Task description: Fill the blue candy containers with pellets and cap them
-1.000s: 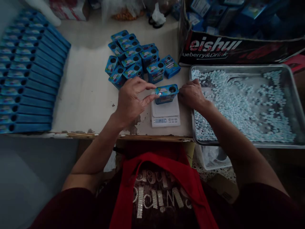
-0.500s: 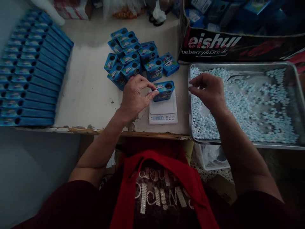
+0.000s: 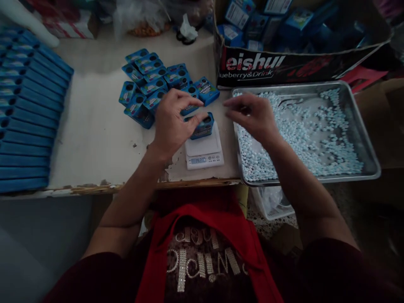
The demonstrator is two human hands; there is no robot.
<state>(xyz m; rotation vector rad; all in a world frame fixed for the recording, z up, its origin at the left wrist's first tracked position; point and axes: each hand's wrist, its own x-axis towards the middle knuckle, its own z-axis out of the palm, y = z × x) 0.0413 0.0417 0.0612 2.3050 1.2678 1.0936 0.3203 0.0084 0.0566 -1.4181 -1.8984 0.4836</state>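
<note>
On a white digital scale (image 3: 204, 162) stands a small blue candy box (image 3: 202, 131) with a dark round mark on its top. My left hand (image 3: 175, 120) is at the left of this box, thumb and forefinger spread apart over its top edge with nothing visible between them. Off to the box's right, my right hand (image 3: 252, 111) hovers by the left rim of a metal tray (image 3: 362, 126). Its thumb and forefinger are slightly parted and a little blurred; I see nothing in them. Many small pale blue candies (image 3: 303, 143) lie in the tray.
Behind the scale stand several blue boxes (image 3: 151, 75) in a loose group. Long rows of blue boxes (image 3: 28, 122) line the left side. An open carton (image 3: 252, 69) of blue boxes sits behind the tray. Scissors (image 3: 186, 39) lie at the back. The table's front edge (image 3: 94, 189) is chipped.
My left thumb and forefinger, earlier pinched on a small white candy at the box, are now apart. My right hand has moved left toward the scale. The whole view has shifted.
</note>
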